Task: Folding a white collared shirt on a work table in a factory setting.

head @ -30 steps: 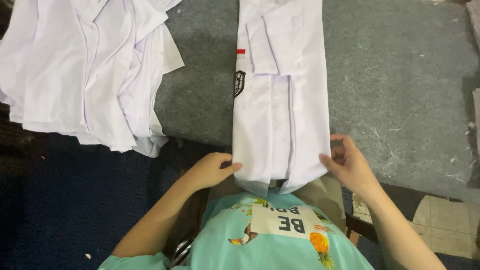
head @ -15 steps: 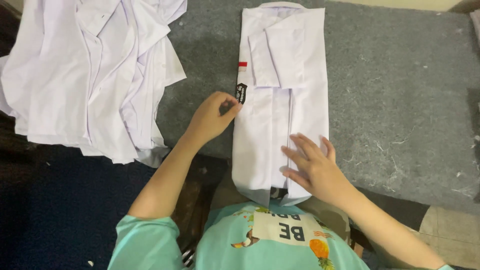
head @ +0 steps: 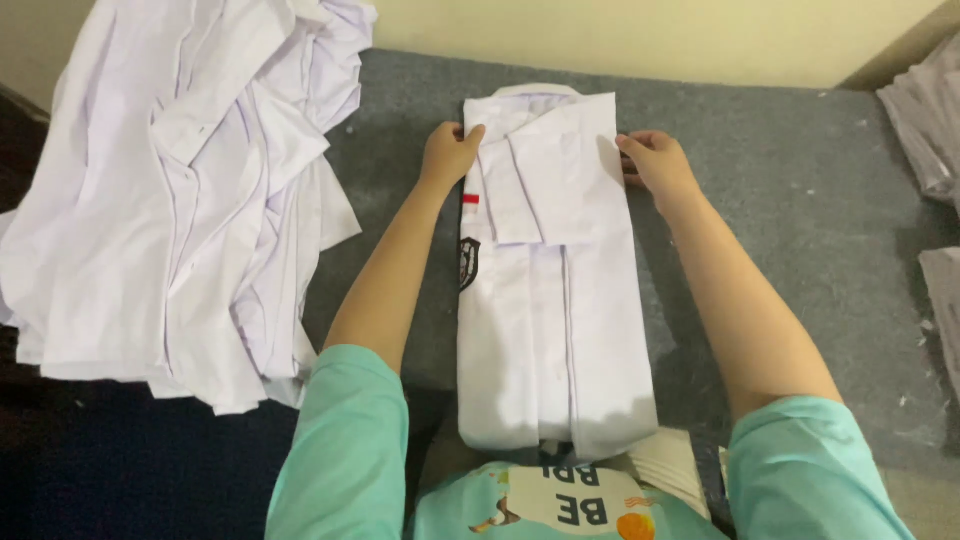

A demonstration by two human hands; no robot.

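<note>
The near end of the folded white shirt point(head: 555, 330) hangs over the edge of the grey surface point(head: 790, 200) toward the person's body, and its lowest part is partly lost against the teal top point(head: 560, 505) with a printed patch below it. The collar at the far end is mostly covered by the sleeves folded across the back, so only a thin curved rim shows. A small dark badge and a short red tab peek out at the shirt's left edge, too small to make out in detail.

The left hand point(head: 450, 152) takes the shirt's upper left edge, fingers curled over the cloth in a narrow grip; its thumb is hidden under the fabric. The right hand point(head: 655, 165) meets the upper right edge in the same way, fingertips pinching the fold (how much cloth is caught there cannot be told, since the fingers are seen from behind). Both forearms run down either side of the shirt into short teal sleeves.

The shirt is a long, narrow rectangle of thin, smooth cotton-like cloth with crisp lengthwise creases. It lies in the middle of the surface, which looks like coarse, felted carpet flecked with pale lint. To the left, well apart, sprawls a loose pile of white shirts point(head: 170, 210), rumpled and overlapping, cut off by the frame. At the right edge a few greyish garments point(head: 930, 130) are only partly in view.
</note>
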